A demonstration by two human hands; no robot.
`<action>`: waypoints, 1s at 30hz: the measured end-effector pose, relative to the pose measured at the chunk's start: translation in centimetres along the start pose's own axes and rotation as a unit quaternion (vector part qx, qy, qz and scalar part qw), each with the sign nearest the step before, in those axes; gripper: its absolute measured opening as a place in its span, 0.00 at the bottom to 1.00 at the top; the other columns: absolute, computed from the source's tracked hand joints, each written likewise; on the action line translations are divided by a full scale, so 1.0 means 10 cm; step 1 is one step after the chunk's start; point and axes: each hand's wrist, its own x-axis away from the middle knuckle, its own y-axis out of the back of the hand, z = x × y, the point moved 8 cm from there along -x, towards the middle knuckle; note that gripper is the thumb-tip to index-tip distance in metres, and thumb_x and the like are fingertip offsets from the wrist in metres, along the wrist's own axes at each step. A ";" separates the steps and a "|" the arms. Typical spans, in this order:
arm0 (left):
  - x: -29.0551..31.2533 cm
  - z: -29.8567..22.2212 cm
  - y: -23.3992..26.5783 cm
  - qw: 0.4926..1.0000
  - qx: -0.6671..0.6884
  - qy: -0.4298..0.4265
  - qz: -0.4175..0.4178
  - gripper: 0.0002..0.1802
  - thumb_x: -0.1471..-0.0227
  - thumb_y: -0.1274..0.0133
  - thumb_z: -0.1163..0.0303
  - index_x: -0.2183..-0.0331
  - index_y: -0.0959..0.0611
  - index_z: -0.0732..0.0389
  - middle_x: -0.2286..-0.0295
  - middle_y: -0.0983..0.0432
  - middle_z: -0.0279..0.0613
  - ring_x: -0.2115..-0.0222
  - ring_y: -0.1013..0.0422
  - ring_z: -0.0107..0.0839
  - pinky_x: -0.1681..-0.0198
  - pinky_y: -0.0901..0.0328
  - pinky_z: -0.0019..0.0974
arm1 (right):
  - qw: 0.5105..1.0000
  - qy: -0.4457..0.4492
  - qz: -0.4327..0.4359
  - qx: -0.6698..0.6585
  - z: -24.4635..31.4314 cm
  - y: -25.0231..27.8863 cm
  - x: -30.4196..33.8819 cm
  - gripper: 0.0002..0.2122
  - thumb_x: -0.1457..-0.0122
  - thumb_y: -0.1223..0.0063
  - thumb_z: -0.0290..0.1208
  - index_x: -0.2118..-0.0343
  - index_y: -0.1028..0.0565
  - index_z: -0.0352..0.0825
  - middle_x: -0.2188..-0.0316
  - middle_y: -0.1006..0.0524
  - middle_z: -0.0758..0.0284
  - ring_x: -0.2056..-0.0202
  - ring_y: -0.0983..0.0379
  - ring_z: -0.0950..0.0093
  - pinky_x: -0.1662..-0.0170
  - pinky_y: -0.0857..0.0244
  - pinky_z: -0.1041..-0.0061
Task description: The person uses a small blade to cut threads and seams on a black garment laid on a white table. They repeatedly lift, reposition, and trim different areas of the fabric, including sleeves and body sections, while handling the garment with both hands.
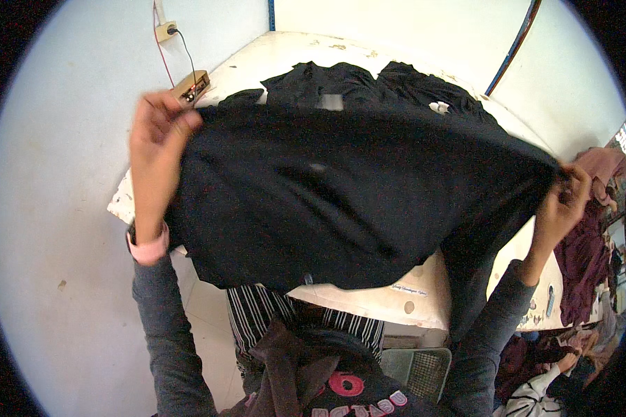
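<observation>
A large black cloth, perhaps a garment, is stretched in the air between my two hands over a white table. My left hand pinches its upper left corner, fingers closed. At the far right, my right hand grips the other upper corner, with its fingers curled round the fabric. Lower down on the right, a fold of the cloth hangs past the table's near edge. Small pale spots show on its face and lower hem. Motion blurs the cloth slightly.
Several crumpled black garments lie on the table behind the cloth. A small wooden box with a lit panel is by the left wall, wired to a socket. Maroon cloth and other people are at right. A green basket stands below.
</observation>
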 end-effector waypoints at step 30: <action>0.33 0.72 -0.82 0.930 0.002 0.082 0.359 0.17 0.54 0.41 0.74 0.59 0.23 0.60 0.59 0.25 0.33 0.56 0.30 0.27 0.44 0.40 0.34 | 0.895 -0.014 0.436 -0.095 1.51 -1.49 1.70 0.20 0.56 0.28 0.43 0.74 0.29 0.36 0.71 0.31 0.63 0.76 0.28 0.63 0.74 0.34 0.66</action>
